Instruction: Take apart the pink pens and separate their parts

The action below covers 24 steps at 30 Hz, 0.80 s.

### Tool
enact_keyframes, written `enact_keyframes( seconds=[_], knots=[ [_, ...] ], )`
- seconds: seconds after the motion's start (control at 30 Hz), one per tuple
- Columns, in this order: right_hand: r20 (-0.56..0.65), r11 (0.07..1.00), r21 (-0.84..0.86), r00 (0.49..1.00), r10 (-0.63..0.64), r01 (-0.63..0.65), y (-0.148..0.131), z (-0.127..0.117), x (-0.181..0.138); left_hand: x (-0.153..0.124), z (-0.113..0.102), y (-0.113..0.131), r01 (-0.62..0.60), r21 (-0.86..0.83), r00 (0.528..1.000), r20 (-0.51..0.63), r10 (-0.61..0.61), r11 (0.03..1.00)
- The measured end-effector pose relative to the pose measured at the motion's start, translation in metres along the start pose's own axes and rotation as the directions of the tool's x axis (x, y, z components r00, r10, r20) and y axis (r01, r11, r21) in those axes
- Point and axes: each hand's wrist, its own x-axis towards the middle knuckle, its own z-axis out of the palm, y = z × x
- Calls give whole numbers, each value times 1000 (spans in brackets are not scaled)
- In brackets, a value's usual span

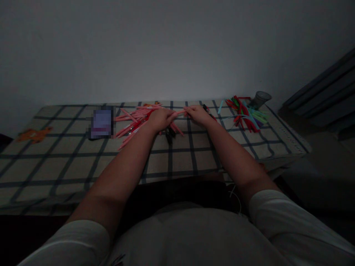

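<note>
Between my two hands stretches a slim pink pen point(180, 112), held near its ends. My left hand point(161, 119) is closed around one end, over a pile of similar pink pens point(133, 120). With pinched fingers, my right hand point(196, 113) grips the other end. Some pens in the pile show small shiny parts and pale labels. Dark pen-like pieces point(169, 135) lie just below my left hand. Behind my right hand is another dark, slim item point(206, 109), partly hidden.
A phone-like device point(101, 123), blurred out, lies on the checked tablecloth point(74, 159) at the left. Farther left is an orange shape point(34, 135). Red, green and blue strips point(245, 116) lie at the right beside a see-through cup point(260, 99). A wall rises behind the table.
</note>
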Motion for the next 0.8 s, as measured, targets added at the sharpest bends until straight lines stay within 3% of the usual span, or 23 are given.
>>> enact_keyframes(
  seconds=[0.27,0.53,0.8],
  knots=[
    [7,989,47,990,-144,144,8,1,6,2,2,-4,19,-2,1000,13,-19,1000],
    [-3,989,89,993,-119,119,0,6,1,1,2,-1,27,0,1000,-7,-27,1000],
    [2,999,3,999,-54,54,-15,7,-8,-2,-2,3,36,-14,999,-12,-36,999]
  ],
)
